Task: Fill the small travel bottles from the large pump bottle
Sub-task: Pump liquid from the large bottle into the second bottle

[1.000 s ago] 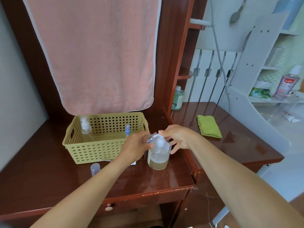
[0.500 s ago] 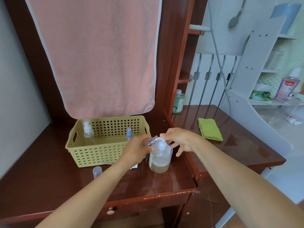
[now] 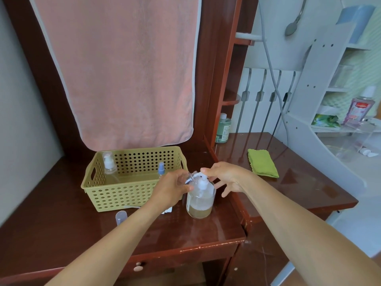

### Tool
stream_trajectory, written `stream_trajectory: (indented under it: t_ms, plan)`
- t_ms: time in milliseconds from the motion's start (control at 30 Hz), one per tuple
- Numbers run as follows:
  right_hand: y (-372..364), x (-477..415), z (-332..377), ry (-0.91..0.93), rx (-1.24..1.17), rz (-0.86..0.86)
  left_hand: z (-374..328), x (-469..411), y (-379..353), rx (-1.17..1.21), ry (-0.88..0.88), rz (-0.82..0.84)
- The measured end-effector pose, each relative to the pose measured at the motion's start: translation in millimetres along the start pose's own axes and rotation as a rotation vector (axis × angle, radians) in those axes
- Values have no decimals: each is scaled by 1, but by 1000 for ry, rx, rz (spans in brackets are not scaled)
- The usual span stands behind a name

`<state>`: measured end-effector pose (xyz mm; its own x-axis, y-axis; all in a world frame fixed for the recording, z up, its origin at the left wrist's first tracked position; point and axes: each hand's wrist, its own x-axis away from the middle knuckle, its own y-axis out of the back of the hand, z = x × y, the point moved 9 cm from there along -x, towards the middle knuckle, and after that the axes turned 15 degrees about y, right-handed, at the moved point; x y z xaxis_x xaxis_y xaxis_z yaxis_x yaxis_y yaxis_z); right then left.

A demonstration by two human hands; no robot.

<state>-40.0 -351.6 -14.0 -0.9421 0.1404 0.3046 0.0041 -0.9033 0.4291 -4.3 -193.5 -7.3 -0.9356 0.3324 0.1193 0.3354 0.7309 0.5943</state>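
The large clear pump bottle (image 3: 200, 200) stands on the brown desk, with a little yellowish liquid at its bottom. My left hand (image 3: 172, 190) grips a small clear travel bottle (image 3: 190, 178), tilted with its open neck by the white pump spout. My right hand (image 3: 225, 176) reaches over from the right; its forefinger tip rests on the pump head (image 3: 203, 182) and its other fingers are spread. Two other small bottles stand in the green basket (image 3: 132, 196): a clear pump bottle (image 3: 108, 164) and a blue-topped spray bottle (image 3: 161, 169).
A small translucent cap (image 3: 121, 216) lies on the desk in front of the basket. A folded green cloth (image 3: 262, 166) lies on the right-hand desk and a green bottle (image 3: 223, 129) stands at its back. A pink towel (image 3: 123, 69) hangs behind the basket.
Both hands stay at the pump bottle. The lower fingers of my right hand have spread a little wider. The view has shifted slightly.
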Motion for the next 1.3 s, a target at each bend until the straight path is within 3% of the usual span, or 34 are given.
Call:
stream_trajectory:
  t_ms: [533, 800, 1300]
  plan:
    - [0, -1, 5, -23, -34, 54, -1, -1, 1, 11, 7, 5]
    - [-7, -6, 8, -2, 100, -9, 3, -4, 0, -16, 30, 3]
    - [-6, -5, 3, -17, 21, 37, -1, -2, -1, -28, 28, 5]
